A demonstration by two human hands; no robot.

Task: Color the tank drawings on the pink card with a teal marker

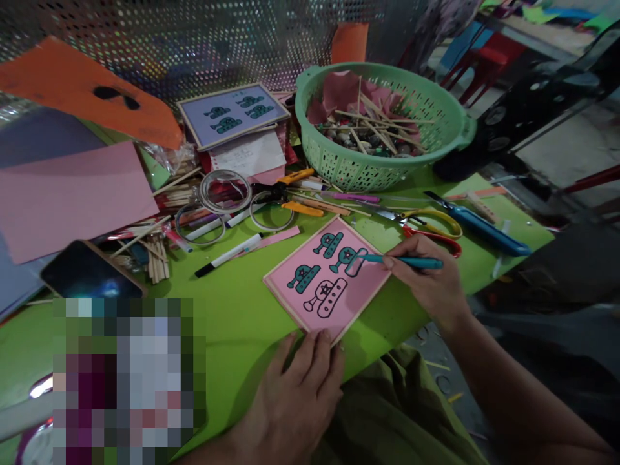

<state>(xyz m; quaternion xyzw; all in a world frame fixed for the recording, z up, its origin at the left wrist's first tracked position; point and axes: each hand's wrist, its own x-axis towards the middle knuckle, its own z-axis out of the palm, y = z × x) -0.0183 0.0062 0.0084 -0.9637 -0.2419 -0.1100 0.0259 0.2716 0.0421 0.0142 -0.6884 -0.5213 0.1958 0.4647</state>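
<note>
Pinching the teal marker (420,262), right hand (434,279) should stroke gently; spread left hand (306,382) steadies pink card (357,298) from near side.

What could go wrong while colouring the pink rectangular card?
The slim teal marker might stray outside the partly coloured, black-outlined drawing beneath its tip. The pink card might slip if the left hand on its near edge lifts. The right hand might nudge the red-and-yellow-handled metal scissors close by.
</note>
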